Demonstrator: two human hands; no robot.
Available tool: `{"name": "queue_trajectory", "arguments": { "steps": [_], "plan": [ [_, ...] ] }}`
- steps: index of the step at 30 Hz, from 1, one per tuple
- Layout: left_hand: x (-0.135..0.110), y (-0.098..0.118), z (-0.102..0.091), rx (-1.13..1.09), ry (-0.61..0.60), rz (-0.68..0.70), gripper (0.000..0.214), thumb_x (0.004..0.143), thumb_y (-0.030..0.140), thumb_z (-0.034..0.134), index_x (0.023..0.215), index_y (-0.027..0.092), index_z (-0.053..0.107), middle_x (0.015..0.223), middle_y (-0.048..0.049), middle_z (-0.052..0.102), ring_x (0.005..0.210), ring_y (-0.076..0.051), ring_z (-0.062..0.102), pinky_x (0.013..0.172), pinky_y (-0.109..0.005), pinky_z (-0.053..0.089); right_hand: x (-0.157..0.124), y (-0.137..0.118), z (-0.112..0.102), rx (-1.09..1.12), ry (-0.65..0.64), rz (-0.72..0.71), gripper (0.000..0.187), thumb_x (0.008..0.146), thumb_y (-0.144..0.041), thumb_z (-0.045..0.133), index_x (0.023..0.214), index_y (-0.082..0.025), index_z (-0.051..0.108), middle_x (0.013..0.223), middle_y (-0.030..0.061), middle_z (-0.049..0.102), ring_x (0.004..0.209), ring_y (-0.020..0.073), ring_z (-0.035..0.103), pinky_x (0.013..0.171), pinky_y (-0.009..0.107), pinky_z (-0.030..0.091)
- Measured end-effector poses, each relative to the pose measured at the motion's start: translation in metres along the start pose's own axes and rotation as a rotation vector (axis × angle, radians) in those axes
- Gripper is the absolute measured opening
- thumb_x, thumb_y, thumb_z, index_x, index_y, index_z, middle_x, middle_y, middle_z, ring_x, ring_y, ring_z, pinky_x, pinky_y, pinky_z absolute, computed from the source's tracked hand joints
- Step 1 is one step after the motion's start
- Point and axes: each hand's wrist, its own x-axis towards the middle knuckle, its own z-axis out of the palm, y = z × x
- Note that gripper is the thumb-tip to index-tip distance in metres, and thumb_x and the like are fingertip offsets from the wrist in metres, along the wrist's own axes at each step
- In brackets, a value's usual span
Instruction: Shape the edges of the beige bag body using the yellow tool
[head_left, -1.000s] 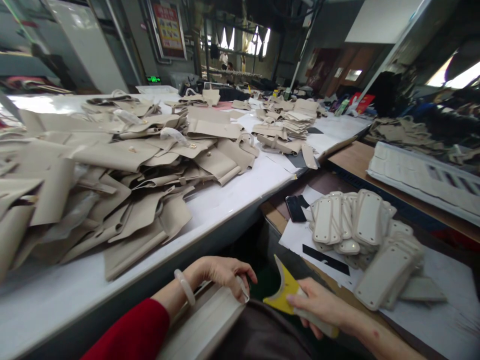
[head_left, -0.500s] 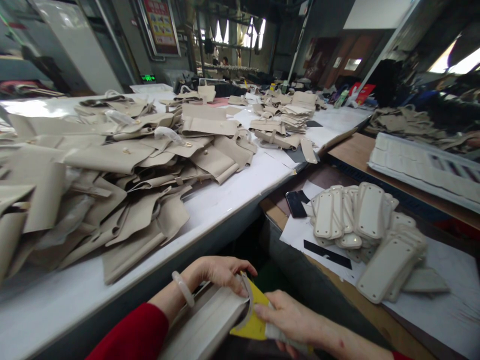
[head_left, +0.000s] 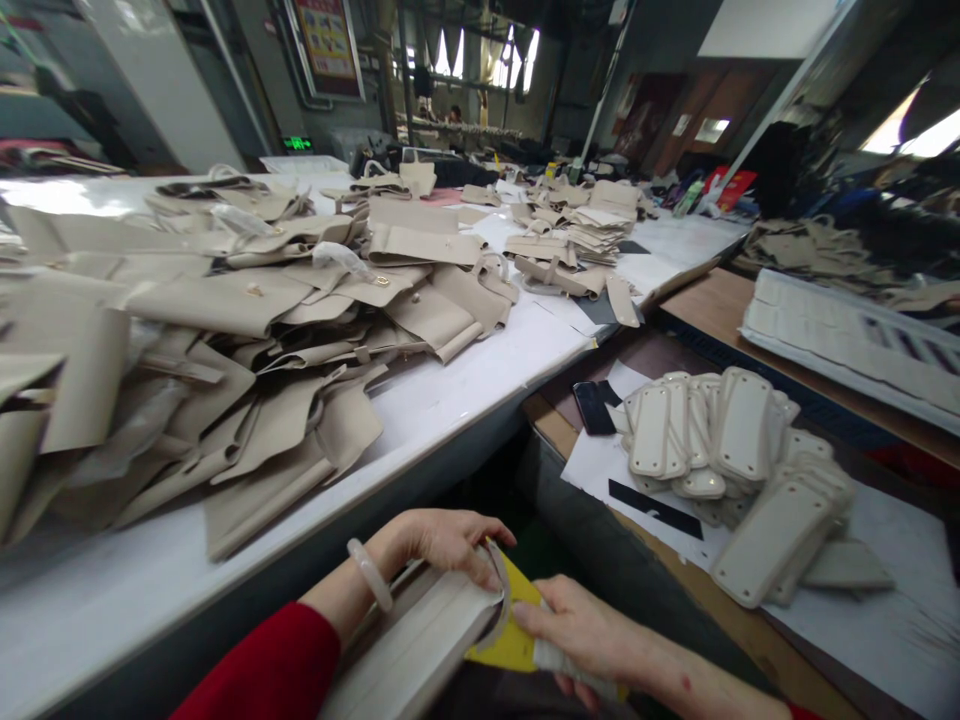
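Note:
In the head view, my left hand (head_left: 450, 545) is closed over the far end of a folded beige leather bag piece (head_left: 412, 645), its thumb pressing on the edge. A white bangle (head_left: 369, 575) circles that wrist. My right hand (head_left: 581, 622) grips the pale, wrapped-looking handle of a yellow flat-bladed tool (head_left: 511, 648). The yellow blade lies against the curved end of the bag piece, just below my left fingertips. The lower part of the bag piece runs out of the picture.
A white table (head_left: 480, 385) carries a heap of beige bag pieces (head_left: 292, 300). To the right, stacked oblong beige panels (head_left: 742, 425) lie on white paper (head_left: 900, 610), beside a black phone (head_left: 592, 408) and a black strip (head_left: 654, 508). Behind them stands a tray of pale pieces (head_left: 855, 335).
The view has shifted slightly. Both hands keep their holds on the bag piece and the yellow tool, with hardly any movement between them.

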Motion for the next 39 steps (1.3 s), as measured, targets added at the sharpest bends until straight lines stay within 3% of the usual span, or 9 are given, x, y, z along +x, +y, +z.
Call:
{"name": "queue_trajectory", "arguments": {
  "steps": [17, 24, 31, 36, 39],
  "plan": [
    [0.000, -0.004, -0.001, 0.020, 0.029, 0.021, 0.089, 0.065, 0.048, 0.078, 0.142, 0.014, 0.048, 0.118, -0.0121, 0.065, 0.106, -0.031, 0.062, 0.087, -0.036, 0.050, 0.007, -0.001, 0.017, 0.050, 0.051, 0.096, 0.045, 0.093, -0.061, 0.044, 0.098, -0.018, 0.053, 0.045, -0.0026, 0.056, 0.029, 0.0097, 0.045, 0.029, 0.015, 0.035],
    [0.002, -0.010, 0.000, -0.057, 0.033, 0.031, 0.094, 0.063, 0.046, 0.080, 0.143, 0.014, 0.045, 0.117, -0.0116, 0.065, 0.104, -0.030, 0.062, 0.084, -0.034, 0.050, 0.016, -0.003, 0.029, 0.059, 0.091, 0.132, 0.043, 0.094, -0.057, 0.040, 0.091, -0.015, 0.053, 0.041, -0.0026, 0.053, 0.030, 0.0106, 0.046, 0.033, 0.017, 0.039],
    [0.005, -0.019, 0.002, -0.158, 0.046, 0.047, 0.093, 0.063, 0.036, 0.081, 0.145, 0.017, 0.042, 0.112, -0.0101, 0.067, 0.096, -0.027, 0.064, 0.074, -0.031, 0.051, 0.027, 0.006, 0.040, 0.108, 0.186, 0.043, 0.067, 0.080, -0.081, 0.043, 0.082, -0.016, 0.058, 0.040, -0.0008, 0.052, 0.030, 0.0112, 0.046, 0.031, 0.018, 0.036],
    [0.010, -0.029, 0.007, -0.313, 0.024, 0.098, 0.109, 0.065, 0.028, 0.078, 0.154, 0.018, 0.016, 0.110, -0.0087, 0.069, 0.095, -0.023, 0.066, 0.081, -0.034, 0.051, 0.030, -0.018, 0.053, 0.148, 0.212, 0.087, 0.049, 0.095, -0.057, 0.042, 0.071, -0.016, 0.054, 0.039, -0.0009, 0.050, 0.028, 0.0092, 0.043, 0.031, 0.016, 0.033],
    [0.010, -0.027, 0.010, -0.367, 0.052, 0.127, 0.115, 0.064, 0.024, 0.079, 0.155, 0.021, 0.008, 0.116, -0.0088, 0.066, 0.097, -0.021, 0.065, 0.083, -0.034, 0.051, 0.038, -0.027, 0.064, 0.195, 0.232, 0.089, 0.050, 0.101, -0.048, 0.035, 0.066, -0.016, 0.051, 0.038, -0.0017, 0.046, 0.028, 0.0086, 0.041, 0.032, 0.015, 0.030]
  ]
}}
